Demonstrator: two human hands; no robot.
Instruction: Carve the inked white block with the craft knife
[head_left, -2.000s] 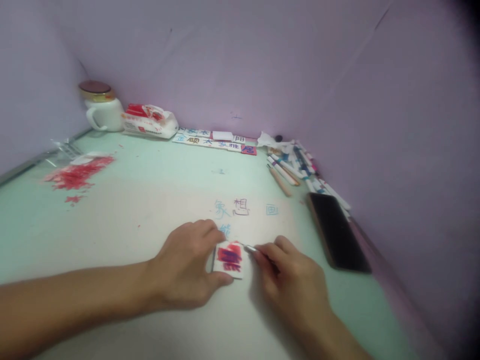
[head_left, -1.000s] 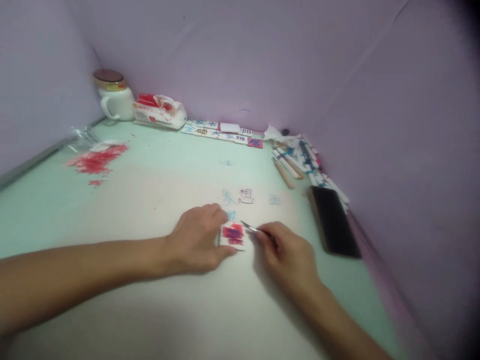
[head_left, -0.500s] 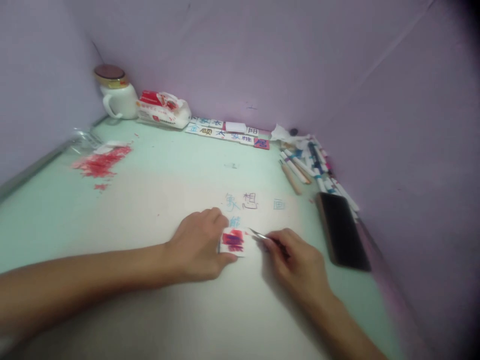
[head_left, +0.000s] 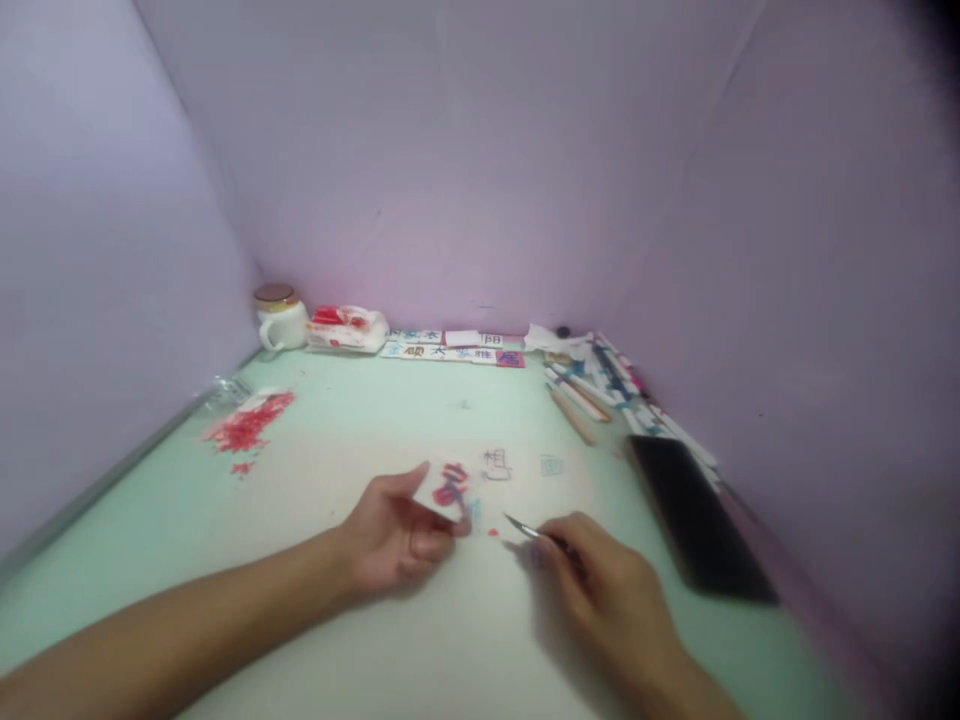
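Note:
My left hand [head_left: 401, 530] is closed on a small white slab [head_left: 444, 492], pinched between thumb and fingers and tilted just above the table. Its upper face carries smeared red and purple marks. In my right hand [head_left: 596, 570] is a craft knife [head_left: 525, 530], its pointed metal blade directed left toward the slab but apart from it. A tiny red scrap [head_left: 493, 533] lies between the slab and the blade. Blue and purple characters [head_left: 496, 465] are written on the pale work surface [head_left: 360, 640] just beyond; the slab and left fingers partly cover that writing.
At the far left stand a lidded white mug [head_left: 285, 327] and a tissue pack [head_left: 349, 330]. Red shavings [head_left: 251, 425] lie nearer. Lettered tiles [head_left: 450, 353] line the back wall. Several markers [head_left: 577, 390] and a dark phone [head_left: 697, 515] sit along the right side.
My left hand has turned over and raised the slab off the table, tilting it. The knife is clear of the slab, and a red scrap now shows. The view has tipped upward.

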